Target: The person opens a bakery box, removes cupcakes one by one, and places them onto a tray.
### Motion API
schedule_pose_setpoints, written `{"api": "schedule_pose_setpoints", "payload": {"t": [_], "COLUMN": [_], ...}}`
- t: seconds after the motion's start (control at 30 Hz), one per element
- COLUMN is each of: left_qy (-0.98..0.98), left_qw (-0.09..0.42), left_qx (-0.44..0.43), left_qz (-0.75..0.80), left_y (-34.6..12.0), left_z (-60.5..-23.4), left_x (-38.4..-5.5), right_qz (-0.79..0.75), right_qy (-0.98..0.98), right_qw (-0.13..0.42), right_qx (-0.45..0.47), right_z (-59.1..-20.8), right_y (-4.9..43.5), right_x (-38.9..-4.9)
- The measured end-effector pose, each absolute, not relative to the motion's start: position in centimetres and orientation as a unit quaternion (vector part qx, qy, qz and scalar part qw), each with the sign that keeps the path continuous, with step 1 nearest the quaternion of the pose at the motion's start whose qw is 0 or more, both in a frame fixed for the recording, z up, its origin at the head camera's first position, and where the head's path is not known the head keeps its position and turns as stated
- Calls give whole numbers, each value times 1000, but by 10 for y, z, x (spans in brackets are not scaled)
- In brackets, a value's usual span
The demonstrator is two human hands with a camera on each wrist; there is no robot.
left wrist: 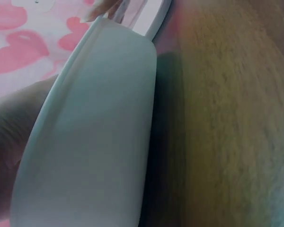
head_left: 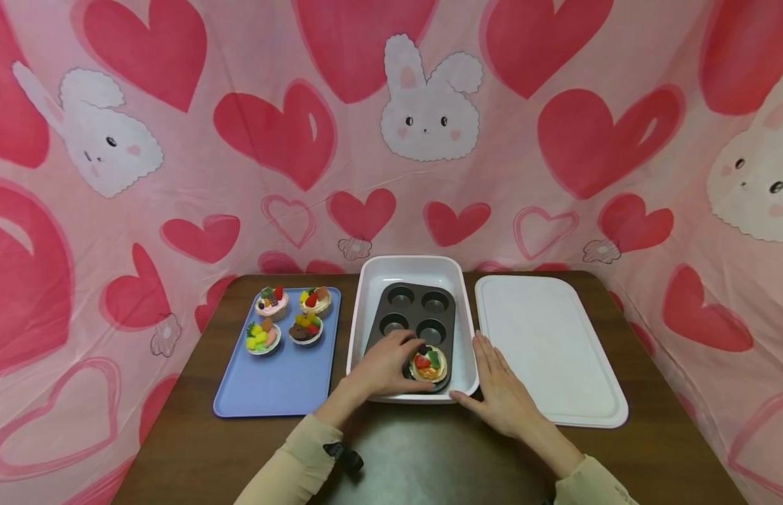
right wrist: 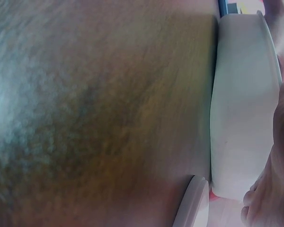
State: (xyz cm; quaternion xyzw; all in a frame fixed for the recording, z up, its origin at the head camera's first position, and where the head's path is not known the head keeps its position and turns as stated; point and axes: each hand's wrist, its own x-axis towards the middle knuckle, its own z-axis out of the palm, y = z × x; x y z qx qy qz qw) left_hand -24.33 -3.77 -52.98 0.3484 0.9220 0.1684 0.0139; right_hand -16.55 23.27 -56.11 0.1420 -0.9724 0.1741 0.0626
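Observation:
In the head view, my left hand [head_left: 385, 366] reaches into a white tub [head_left: 366, 294]. Its thumb and fingers grip a fruit-topped cupcake [head_left: 429, 365] at the near right cup of a dark muffin tin [head_left: 418, 307]. The tin lies inside the tub, and several of its other cups hold nothing. My right hand [head_left: 502, 389] rests with straight fingers along the tub's near right corner, thumb at the front rim. The wrist views mostly show the tub's outer wall [left wrist: 94, 118], with part of the right hand [right wrist: 279, 165] against it.
Left of the tub, a blue tray [head_left: 271, 386] carries several more decorated cupcakes [head_left: 306, 328] toward its far end. A white lid-like board [head_left: 549, 344] lies to the right. Behind the brown table [head_left: 429, 463] hangs a pink heart-and-rabbit cloth [head_left: 429, 175].

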Motion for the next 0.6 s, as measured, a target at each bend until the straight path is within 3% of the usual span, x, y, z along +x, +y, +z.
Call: {"api": "schedule_pose_setpoints", "payload": {"t": [0.23, 0.6], "left_qy": [926, 929], "left_qw": [-4, 43], "left_qx": [331, 295], "left_qz": [184, 220], "left_y": [-28, -22], "left_z": [-536, -541], "left_x": [-243, -244], "right_qz": [173, 175], "right_qy": [-970, -972], "right_qw": [85, 63], "right_qx": [148, 142], "right_z": [-562, -562], "right_y": [233, 233], "right_x": [-164, -165]}}
